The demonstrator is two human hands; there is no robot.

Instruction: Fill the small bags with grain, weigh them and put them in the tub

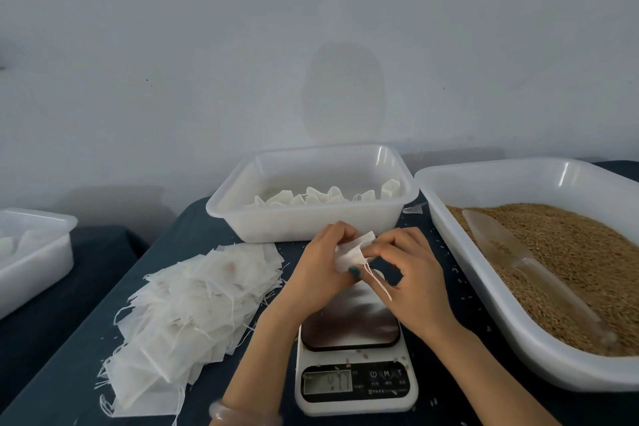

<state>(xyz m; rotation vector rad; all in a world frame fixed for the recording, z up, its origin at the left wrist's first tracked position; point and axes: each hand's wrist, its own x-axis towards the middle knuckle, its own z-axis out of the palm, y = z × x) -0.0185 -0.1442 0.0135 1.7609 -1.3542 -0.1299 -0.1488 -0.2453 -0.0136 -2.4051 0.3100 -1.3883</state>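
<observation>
Pale grey-blue wall [311,45], matte, behind the work area. Tabletop [86,339] draped in dark blue cloth, with loose grains scattered on it.

Far edge, centre: rectangular tub [276,228], translucent white plastic with rounded corners. It holds a row of plump filled bags [328,197].

Right edge: larger white plastic tray [518,180], same rounded form, holding a deep bed of tan grain [570,252]. A clear plastic scoop [501,242] lies flat on the grain, running diagonally.

Left side: loose slumped pile of empty bags [193,304]. They are flat squares of thin white mesh-like fabric, with strings trailing out.

Near edge, centre: white digital scale [356,384] with a dark glossy platform. Display digits too blurred to read.

Small bag [349,254] is held between the tub and the scale, just off the tub's front wall. Left hand [321,266] grips its body with curled fingers. Right hand [411,273] pinches its mouth, where the drawstring [377,278] hangs out. Pale bangle [224,411] on the left wrist.

Second white tub [34,252] sits on a separate surface off the left edge; contents unclear.
</observation>
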